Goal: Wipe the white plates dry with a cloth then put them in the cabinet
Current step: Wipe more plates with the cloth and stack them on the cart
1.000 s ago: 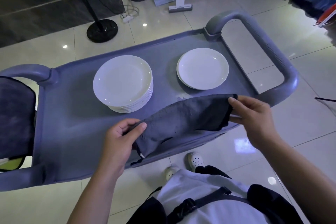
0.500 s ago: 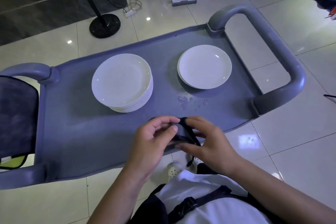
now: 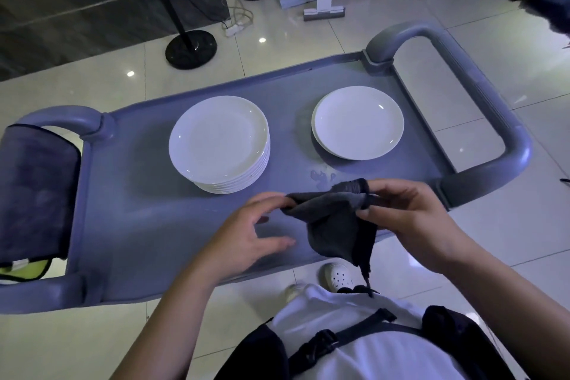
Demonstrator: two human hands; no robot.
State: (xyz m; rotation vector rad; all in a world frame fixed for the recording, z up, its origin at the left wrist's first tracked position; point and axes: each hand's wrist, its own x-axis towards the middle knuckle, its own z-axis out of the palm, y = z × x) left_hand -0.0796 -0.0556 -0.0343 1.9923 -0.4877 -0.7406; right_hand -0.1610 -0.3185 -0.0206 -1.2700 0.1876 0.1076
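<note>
A: Head view, over a grey service cart. Right hand pinching a dark grey microfibre cloth at its top fold, thumb and fingers curled round the bunched edge. Left hand nipping the cloth's other corner with its fingertips, remaining fingers spread loose above the cart top.

B: And the plates?

A: Stack of white plates at mid-cart, well apart from the hands. Single white plate further right, just beyond the cloth. Small puddle of water on the cart between that plate and the cloth.

B: No plate lifted yet, then. Looks like cloth preparation.

A: Agreed, by the look of it. Best to fold the cloth into a flat pad across one palm, no dangling tail to drag through that puddle. Then lift a single plate by its rim, never the whole stack.

B: Second cloth draped over the left handle, handy as a spare. No cabinet in view.
</note>
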